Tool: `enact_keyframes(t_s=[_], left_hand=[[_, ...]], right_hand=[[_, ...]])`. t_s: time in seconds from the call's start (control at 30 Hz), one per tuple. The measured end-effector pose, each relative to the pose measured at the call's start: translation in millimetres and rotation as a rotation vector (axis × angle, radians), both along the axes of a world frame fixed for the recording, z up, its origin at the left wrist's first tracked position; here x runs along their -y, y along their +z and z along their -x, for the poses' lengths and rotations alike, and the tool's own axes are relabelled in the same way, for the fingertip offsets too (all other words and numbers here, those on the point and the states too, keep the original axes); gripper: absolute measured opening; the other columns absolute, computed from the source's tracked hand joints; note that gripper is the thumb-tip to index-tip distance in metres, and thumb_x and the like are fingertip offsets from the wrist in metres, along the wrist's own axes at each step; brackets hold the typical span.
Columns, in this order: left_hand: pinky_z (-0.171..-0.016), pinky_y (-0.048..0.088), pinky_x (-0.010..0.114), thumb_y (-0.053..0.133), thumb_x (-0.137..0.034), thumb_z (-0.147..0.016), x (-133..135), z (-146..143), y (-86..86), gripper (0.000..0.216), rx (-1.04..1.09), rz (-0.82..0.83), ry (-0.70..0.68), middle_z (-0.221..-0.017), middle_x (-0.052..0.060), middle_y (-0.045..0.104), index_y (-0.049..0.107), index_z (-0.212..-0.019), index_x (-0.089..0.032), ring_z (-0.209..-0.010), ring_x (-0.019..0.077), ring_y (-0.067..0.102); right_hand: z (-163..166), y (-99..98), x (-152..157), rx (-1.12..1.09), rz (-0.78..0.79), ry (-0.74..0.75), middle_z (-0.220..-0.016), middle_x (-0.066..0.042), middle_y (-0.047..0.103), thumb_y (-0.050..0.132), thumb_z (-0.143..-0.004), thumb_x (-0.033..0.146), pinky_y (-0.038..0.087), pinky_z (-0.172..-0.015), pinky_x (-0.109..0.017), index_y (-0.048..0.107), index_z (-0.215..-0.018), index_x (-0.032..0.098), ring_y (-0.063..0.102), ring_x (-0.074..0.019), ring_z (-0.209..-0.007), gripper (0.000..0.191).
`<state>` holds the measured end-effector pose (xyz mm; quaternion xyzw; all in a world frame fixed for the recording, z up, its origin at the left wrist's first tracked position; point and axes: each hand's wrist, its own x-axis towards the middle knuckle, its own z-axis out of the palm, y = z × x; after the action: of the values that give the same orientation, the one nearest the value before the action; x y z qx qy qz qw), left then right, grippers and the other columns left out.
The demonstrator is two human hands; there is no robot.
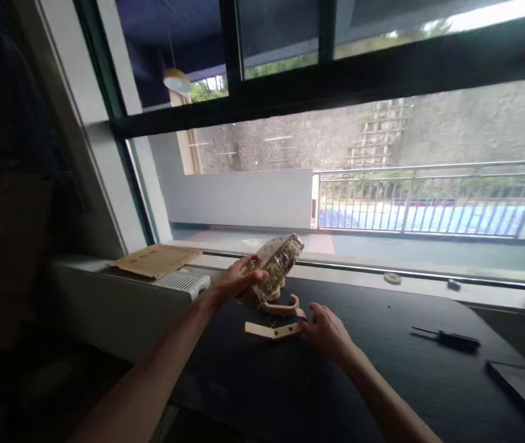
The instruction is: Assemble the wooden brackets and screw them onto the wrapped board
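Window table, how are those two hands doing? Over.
Left hand holding wrapped bundle. Right hand at pale bent strip. Screwdriver off right, away from both.

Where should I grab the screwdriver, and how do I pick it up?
Best, I think, by the thick black handle, from above, gripping across it. The screwdriver lies flat on the dark table, its thin shaft pointing left and the handle right, so the handle gives the most to hold.

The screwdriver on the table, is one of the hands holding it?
No, the screwdriver lies on the dark table, apart from the right hand, and the left hand holds the plastic-wrapped bundle.
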<state>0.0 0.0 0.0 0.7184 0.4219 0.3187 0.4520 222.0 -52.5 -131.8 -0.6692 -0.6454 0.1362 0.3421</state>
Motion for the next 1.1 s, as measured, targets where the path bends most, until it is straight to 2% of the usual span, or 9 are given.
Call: enact_keyframes(t_s=[0.07, 0.17, 0.23, 0.3, 0.37, 0.47, 0.6, 0.8, 1.1], left_hand=[[-0.083, 0.051, 0.038, 0.061, -0.05, -0.071, 16, -21, -4.1, 0.078, 0.064, 0.047, -0.174, -0.134, 0.015, 0.048, 0.032, -0.137, -0.02, -0.108, 0.0314, 0.058], [-0.088, 0.048, 0.042, 0.064, -0.049, -0.067, 46, -48, -17.4, 0.087, 0.054, 0.109, -0.353, -0.13, 0.015, 0.052, 0.027, -0.14, -0.019, -0.11, 0.0322, 0.057], [-0.097, 0.042, 0.044, 0.069, -0.047, -0.063, 69, -62, -31.7, 0.088, -0.042, 0.058, -0.418, -0.138, 0.011, 0.044, 0.032, -0.138, -0.024, -0.12, 0.0327, 0.049], [-0.109, 0.027, 0.045, 0.077, -0.045, -0.053, 88, -70, -46.9, 0.092, -0.232, -0.085, -0.45, -0.148, 0.005, 0.029, 0.037, -0.136, -0.032, -0.133, 0.0331, 0.03], [-0.111, 0.02, 0.048, 0.079, -0.046, -0.047, 100, -73, -59.0, 0.097, -0.402, -0.181, -0.495, -0.15, 0.002, 0.025, 0.039, -0.135, -0.035, -0.137, 0.0348, 0.021], [-0.111, 0.019, 0.052, 0.078, -0.052, -0.046, 97, -73, -67.7, 0.101, -0.546, -0.286, -0.541, -0.15, 0.003, 0.025, 0.037, -0.136, -0.034, -0.136, 0.0369, 0.019], [-0.111, 0.01, 0.057, 0.075, -0.052, -0.049, 70, -72, -69.6, 0.1, -0.659, -0.466, -0.604, -0.151, 0.004, 0.023, 0.033, -0.138, -0.034, -0.136, 0.0397, 0.015], [-0.112, 0.008, 0.054, 0.073, -0.052, -0.054, 38, -69, -68.0, 0.098, -0.72, -0.559, -0.627, -0.152, 0.003, 0.021, 0.03, -0.139, -0.034, -0.138, 0.037, 0.014], [-0.111, 0.009, 0.054, 0.073, -0.044, -0.06, 11, -42, -74.6, 0.086, -0.709, -0.589, -0.527, -0.152, 0.004, 0.021, 0.035, -0.137, -0.035, -0.139, 0.0359, 0.012]], right_hand=[[-32, -0.4, 18, 0.024, -0.008, -0.044, -0.093, -0.012, 0.062, 0.051, -0.075, 0.037, 0.044, -0.078, -0.038, 0.056, -0.117, 0.008, 0.06, -0.0263, -0.087, 0.051], [-86, -0.3, 51, -0.033, 0.004, -0.108, -0.09, -0.009, 0.063, 0.045, -0.08, 0.041, 0.047, -0.069, -0.035, 0.055, -0.116, 0.011, 0.061, -0.0203, -0.073, 0.048], [-121, 0.3, 75, -0.308, 0.023, -0.111, -0.082, -0.007, 0.064, 0.044, -0.08, 0.045, 0.048, -0.06, -0.033, 0.057, -0.111, 0.013, 0.06, -0.019, -0.064, 0.046], [-149, 1.3, 98, -0.5, 0.005, -0.133, -0.087, -0.007, 0.065, 0.052, -0.077, 0.047, 0.049, -0.064, -0.033, 0.058, -0.111, 0.015, 0.062, -0.0204, -0.074, 0.046], [-161, 1.9, 115, -0.611, 0.038, -0.176, -0.09, -0.009, 0.065, 0.05, -0.078, 0.054, 0.05, -0.066, -0.033, 0.059, -0.11, 0.015, 0.062, -0.0213, -0.078, 0.051], [-150, 2.4, 126, -0.639, 0.065, -0.13, -0.096, -0.01, 0.064, 0.046, -0.08, 0.058, 0.049, -0.072, -0.034, 0.06, -0.111, 0.014, 0.061, -0.0228, -0.088, 0.056], [-114, 6.3, 118, -0.614, 0.142, 0.121, -0.111, -0.011, 0.063, 0.044, -0.083, 0.055, 0.046, -0.085, -0.037, 0.056, -0.119, 0.016, 0.058, -0.0251, -0.101, 0.054], [-81, 5.8, 98, -0.395, 0.093, -0.054, -0.124, -0.014, 0.054, 0.052, -0.079, 0.043, 0.044, -0.089, -0.038, 0.047, -0.128, 0.013, 0.053, -0.0272, -0.109, 0.057], [-66, -4.4, 66, -0.326, 0.044, -0.07, -0.119, -0.015, 0.055, 0.053, -0.076, 0.044, 0.045, -0.088, -0.039, 0.046, -0.127, 0.01, 0.055, -0.0271, -0.105, 0.061]])
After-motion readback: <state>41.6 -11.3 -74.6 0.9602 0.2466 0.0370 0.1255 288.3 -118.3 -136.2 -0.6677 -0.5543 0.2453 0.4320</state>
